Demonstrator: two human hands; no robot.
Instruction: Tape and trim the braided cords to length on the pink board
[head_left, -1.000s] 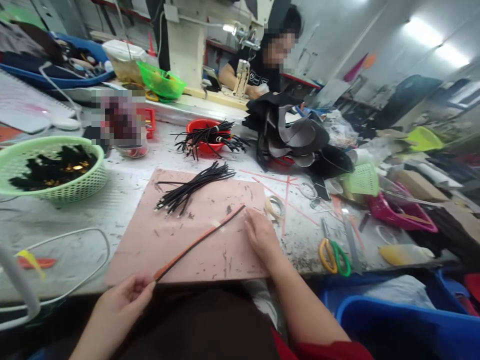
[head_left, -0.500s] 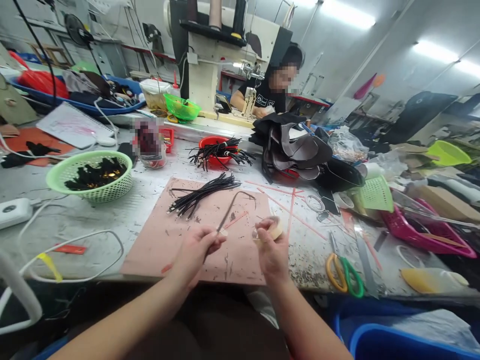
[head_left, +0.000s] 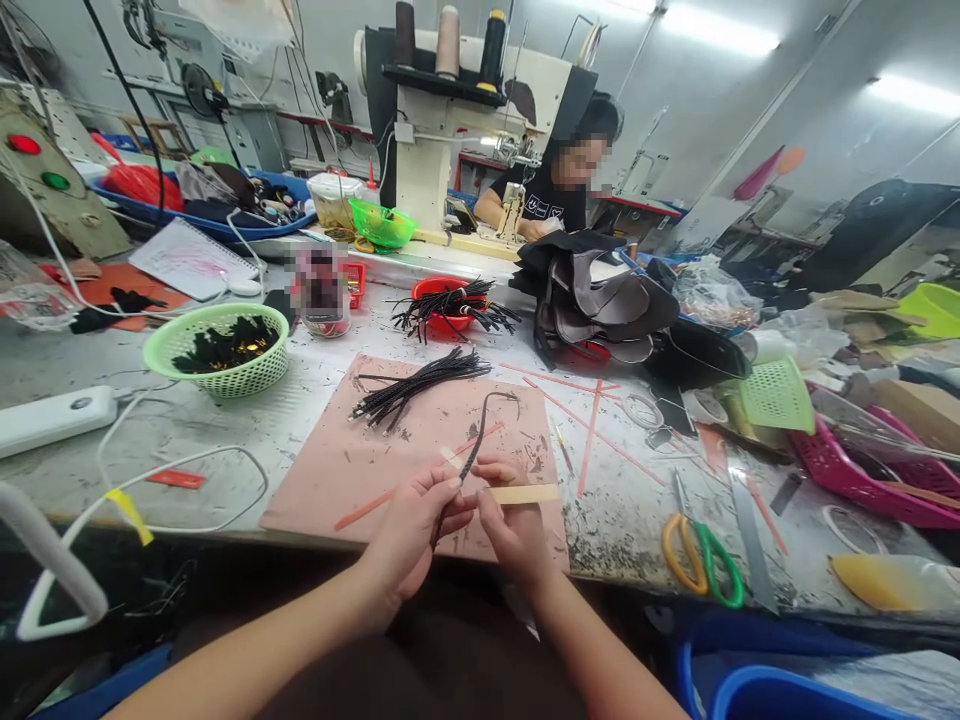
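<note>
Between thumb and fingers, my left hand (head_left: 420, 510) grips a thin dark cord (head_left: 478, 440), whose far end curves up and to the right above the mat. A small pale piece (head_left: 451, 457) shows just past the left fingertips; how it meets the cord is unclear. My right hand (head_left: 514, 520) is closed on a flat cream strip (head_left: 529, 493) that sticks out to the right. The fingertips of both hands are close together, beside the cord. Beyond them, a bundle of black cords (head_left: 420, 385) lies on the pinkish mat (head_left: 315, 470).
A red bowl with black cords (head_left: 450, 320) stands behind the mat, a green basket of black pieces (head_left: 274, 365) to the left. Scissors (head_left: 697, 560) and a steel ruler (head_left: 750, 540) lie right. A co-worker (head_left: 559, 190) sits at a sewing machine (head_left: 420, 160).
My hands have come together; the right hand moved left toward the cord. The cream strip now extends flat to the right of the right hand. The camera view has shifted slightly left.
</note>
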